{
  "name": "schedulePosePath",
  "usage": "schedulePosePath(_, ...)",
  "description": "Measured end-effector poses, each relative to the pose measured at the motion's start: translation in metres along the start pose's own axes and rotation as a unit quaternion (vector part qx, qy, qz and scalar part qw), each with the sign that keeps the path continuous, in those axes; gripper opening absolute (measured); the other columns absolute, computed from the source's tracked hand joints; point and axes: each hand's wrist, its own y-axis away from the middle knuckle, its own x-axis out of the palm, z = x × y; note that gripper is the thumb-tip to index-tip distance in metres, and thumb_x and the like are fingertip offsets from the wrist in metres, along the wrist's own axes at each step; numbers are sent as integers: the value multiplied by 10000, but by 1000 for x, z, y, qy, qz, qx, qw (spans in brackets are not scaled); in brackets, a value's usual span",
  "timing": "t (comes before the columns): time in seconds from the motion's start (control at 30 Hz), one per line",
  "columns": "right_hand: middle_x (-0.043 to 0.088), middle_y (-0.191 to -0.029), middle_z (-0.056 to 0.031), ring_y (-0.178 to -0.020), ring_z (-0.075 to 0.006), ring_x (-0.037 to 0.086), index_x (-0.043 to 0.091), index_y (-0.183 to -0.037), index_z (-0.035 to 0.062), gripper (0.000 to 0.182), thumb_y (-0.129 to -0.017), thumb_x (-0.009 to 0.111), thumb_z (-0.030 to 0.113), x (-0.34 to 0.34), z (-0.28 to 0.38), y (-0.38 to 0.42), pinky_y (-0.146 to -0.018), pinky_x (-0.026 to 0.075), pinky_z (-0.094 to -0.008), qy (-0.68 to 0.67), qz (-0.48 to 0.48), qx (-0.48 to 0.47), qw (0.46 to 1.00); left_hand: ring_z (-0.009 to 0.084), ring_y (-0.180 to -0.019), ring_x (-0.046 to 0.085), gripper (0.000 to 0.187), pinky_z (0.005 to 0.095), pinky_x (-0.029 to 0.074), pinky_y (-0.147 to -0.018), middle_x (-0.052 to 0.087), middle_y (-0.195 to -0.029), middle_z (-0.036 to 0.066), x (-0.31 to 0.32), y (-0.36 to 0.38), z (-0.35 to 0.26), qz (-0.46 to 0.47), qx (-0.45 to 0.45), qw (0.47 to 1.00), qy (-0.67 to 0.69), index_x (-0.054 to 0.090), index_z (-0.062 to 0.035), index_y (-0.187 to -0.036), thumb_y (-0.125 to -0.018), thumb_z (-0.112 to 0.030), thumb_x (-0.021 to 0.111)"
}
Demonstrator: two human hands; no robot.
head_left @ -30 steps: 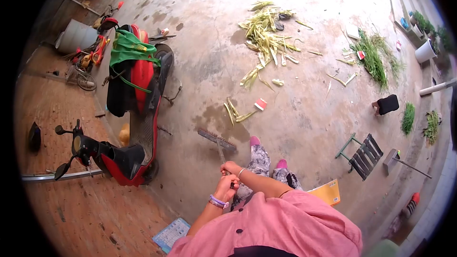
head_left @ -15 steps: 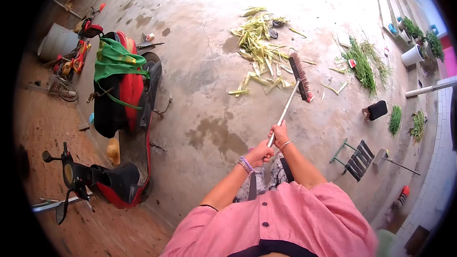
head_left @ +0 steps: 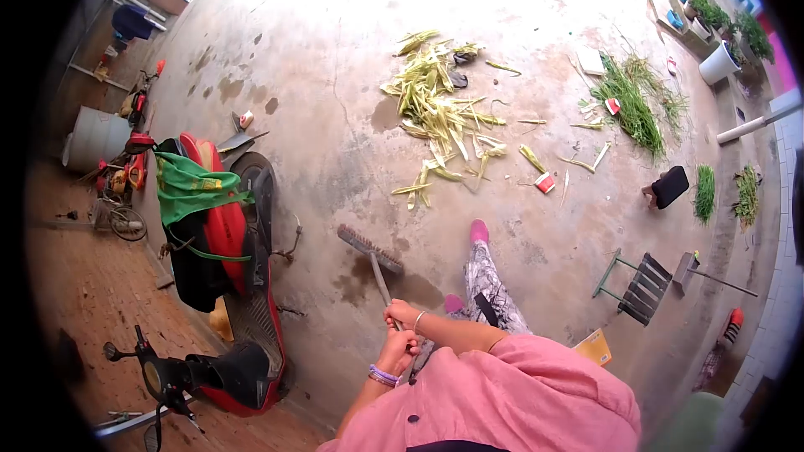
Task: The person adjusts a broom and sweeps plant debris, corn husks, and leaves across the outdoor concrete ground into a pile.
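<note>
Both my hands are wrapped round the handle of a long broom (head_left: 369, 252). My right hand (head_left: 402, 315) grips it just above my left hand (head_left: 398, 350), which holds the handle's near end. The bristled head lies over a damp patch of the concrete floor, left of my feet. Beyond it is a heap of pale green husks (head_left: 440, 105), with a red and white carton (head_left: 544, 182) at its right. My pink shoe (head_left: 479, 232) stands between the broom and the carton.
A red scooter (head_left: 222, 243) with a green cloth stands at the left. To the right are long green stalks (head_left: 632, 109), a black-topped stool (head_left: 670, 187), a slatted folding chair (head_left: 645, 288) and a long-handled dustpan (head_left: 685, 272). A white bucket (head_left: 718, 64) is farther back.
The broom has swung from the husks' right edge to the left and nearer my body, with both hands still on it. One foot has stepped forward, and the red and white carton now shows.
</note>
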Motion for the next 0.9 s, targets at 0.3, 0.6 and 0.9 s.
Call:
schedulePosePath(0.3, 405, -553, -59, -441, -147, 424, 271, -1040, 87, 475, -652, 491, -78, -114, 183, 16, -388, 378, -290, -229, -54, -99, 967, 72, -483, 417, 453, 198, 310, -361, 443, -697, 36, 189, -92, -88, 17, -70, 979, -191, 292, -112, -1052, -687, 73, 487)
schedulePosePath(0.6, 388, -615, -50, -440, -124, 393, 93, -1293, 152, 738, -673, 424, -75, -213, 380, 115, -346, 359, -262, -203, -190, -304, 911, 60, -455, 382, 452, 192, 290, -335, 401, -675, 20, 345, -178, -134, 294, -56, 918, -262, 315, -115, -1037, -652, 65, 468)
schedulePosePath(0.9, 385, -630, -50, -434, -124, 396, 29, -1307, 229, 787, -684, 403, -72, -108, 391, 103, -342, 367, -267, -189, -110, -307, 926, 66, -463, 356, 412, 200, 260, -350, 388, -685, 20, 297, -109, -202, 203, 11, 934, -293, 341, -90, -1026, -661, 72, 442)
